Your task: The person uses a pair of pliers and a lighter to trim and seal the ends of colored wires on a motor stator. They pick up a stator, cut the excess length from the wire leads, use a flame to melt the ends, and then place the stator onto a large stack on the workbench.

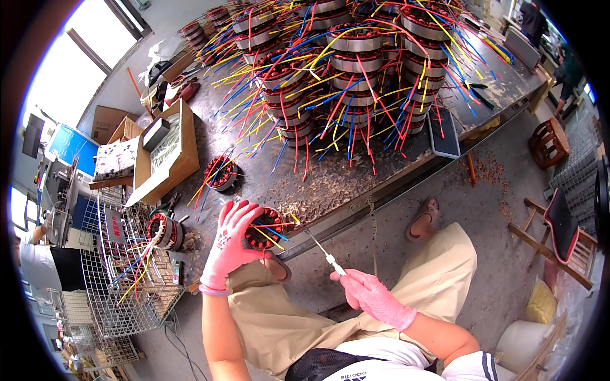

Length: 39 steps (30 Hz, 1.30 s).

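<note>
My left hand point(229, 244), in a pink glove, is closed round a motor stator point(256, 239) with red windings and short red, yellow and blue leads. It holds the stator at the table's front edge. My right hand point(375, 300), also gloved in pink, grips a slim tool point(329, 257) by its white handle. The tool's thin metal shaft points up and left, and its tip is close to the leads on the stator's right side; I cannot tell whether they touch. Beyond my left hand, a second stator point(222, 174) lies on the table. Another stator point(166, 232) sits to its left.
Tall stacks of stators point(356, 63) with coloured leads fill the far table point(356, 202). Crumbs lie near its edge. A phone point(443, 132) rests at the right, pliers point(481, 95) beyond it. An open cardboard box point(184, 149) and a wire rack point(121, 279) are on the left.
</note>
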Each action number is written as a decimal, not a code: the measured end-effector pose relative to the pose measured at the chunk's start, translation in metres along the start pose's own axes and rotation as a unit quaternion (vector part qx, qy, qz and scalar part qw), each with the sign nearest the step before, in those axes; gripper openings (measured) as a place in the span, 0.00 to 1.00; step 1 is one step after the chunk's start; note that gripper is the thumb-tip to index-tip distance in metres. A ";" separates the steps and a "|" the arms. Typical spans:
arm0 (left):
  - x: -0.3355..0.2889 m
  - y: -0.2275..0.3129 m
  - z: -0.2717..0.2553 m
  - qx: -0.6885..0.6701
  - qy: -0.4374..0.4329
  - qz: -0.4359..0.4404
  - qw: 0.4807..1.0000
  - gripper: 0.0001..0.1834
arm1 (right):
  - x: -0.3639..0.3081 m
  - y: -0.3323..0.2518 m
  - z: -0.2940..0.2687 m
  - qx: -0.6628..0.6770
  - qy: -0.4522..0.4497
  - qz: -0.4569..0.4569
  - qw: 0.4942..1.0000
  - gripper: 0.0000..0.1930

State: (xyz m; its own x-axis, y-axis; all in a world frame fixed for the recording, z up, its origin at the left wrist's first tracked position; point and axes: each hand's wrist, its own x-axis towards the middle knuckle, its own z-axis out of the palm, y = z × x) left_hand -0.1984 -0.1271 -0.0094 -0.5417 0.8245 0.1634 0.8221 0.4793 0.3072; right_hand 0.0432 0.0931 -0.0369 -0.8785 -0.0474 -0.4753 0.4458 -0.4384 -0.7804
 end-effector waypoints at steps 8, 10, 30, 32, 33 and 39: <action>0.002 0.002 0.002 -0.017 0.004 -0.002 1.000 0.50 | 0.000 0.005 -0.001 0.028 0.017 0.002 0.999 0.16; 0.005 0.003 0.001 -0.028 0.010 0.002 1.000 0.49 | 0.000 0.006 -0.003 0.036 0.018 -0.003 0.999 0.17; -0.025 0.087 -0.093 -0.132 0.127 0.070 0.981 0.52 | -0.069 -0.042 -0.032 -0.026 0.117 -0.104 0.987 0.21; -0.026 0.083 -0.091 -0.127 0.133 0.057 0.981 0.53 | -0.069 -0.043 -0.031 -0.029 0.112 -0.112 0.987 0.21; -0.028 0.083 -0.090 -0.127 0.136 0.047 0.981 0.53 | -0.069 -0.042 -0.031 -0.032 0.109 -0.113 0.987 0.22; -0.029 0.025 -0.067 -0.106 0.195 -0.160 0.962 0.44 | -0.068 -0.035 -0.033 -0.034 0.103 -0.111 0.988 0.23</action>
State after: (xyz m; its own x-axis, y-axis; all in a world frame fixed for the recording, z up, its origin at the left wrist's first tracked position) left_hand -0.1736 -0.1591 0.0561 -0.8196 0.4498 0.3548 0.5705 0.5843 0.5771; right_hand 0.0929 0.1414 0.0089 -0.9053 0.2298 -0.3574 0.2635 -0.3562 -0.8965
